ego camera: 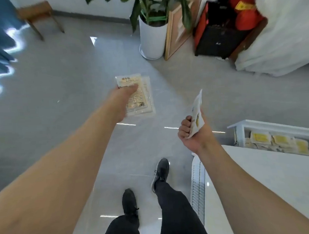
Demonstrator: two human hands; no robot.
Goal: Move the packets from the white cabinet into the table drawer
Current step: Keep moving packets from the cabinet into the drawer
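Note:
My left hand (123,98) is stretched forward over the grey floor and grips two flat pale packets (143,97), one stacked on the other, printed side up. My right hand (192,131) holds a white and yellow packet (197,114) edge-on, fingers curled round its lower end. At the right, an open white drawer (240,125) holds several yellow-labelled packets (280,140) lying in a row. The white table top (261,182) lies below it, under my right forearm.
A white plant pot (152,40) with a leafy plant, a leaning wooden frame (172,35) and a black and red box (222,34) stand ahead. A wooden stool (35,15) is at the far left beside blue curtains. My feet in black shoes stand on the glossy floor.

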